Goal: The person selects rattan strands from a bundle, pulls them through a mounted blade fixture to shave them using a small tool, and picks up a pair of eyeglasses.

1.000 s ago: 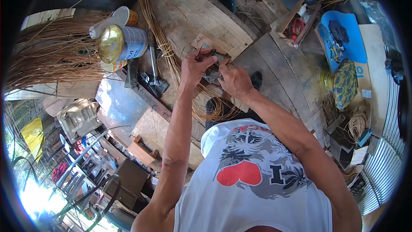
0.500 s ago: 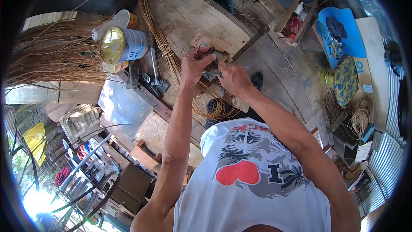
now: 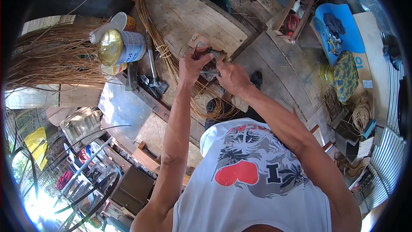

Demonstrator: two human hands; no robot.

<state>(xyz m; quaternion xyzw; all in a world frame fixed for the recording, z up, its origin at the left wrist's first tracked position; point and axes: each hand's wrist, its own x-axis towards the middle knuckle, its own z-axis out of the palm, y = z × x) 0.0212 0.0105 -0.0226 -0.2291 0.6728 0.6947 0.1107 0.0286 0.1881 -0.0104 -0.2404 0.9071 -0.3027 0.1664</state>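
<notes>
My left hand (image 3: 192, 66) is closed, thumb against fingers, around something thin and dark that is too small to name. Close beside it my right hand (image 3: 231, 77) has its fingers curled; what they grip is hidden. Between and just beyond both hands is a small dark piece (image 3: 218, 54), apparently metal. Behind it lies a small wooden block (image 3: 198, 41). A long tied bundle of thin brown strands (image 3: 162, 49) runs past my left hand. Loops of similar strands (image 3: 214, 109) hang below the hands, near my lap.
A wide plank (image 3: 193, 13) lies ahead. On the left are a large can (image 3: 124, 47), a hammer (image 3: 152, 62) and a heap of brown strands (image 3: 56, 56). A wooden box (image 3: 296, 17), a blue chair (image 3: 343, 15) and a coil (image 3: 362, 115) are on the right.
The view has shifted very slightly. Both hands stay close together at the same spot, with hardly any visible change in their grip.
</notes>
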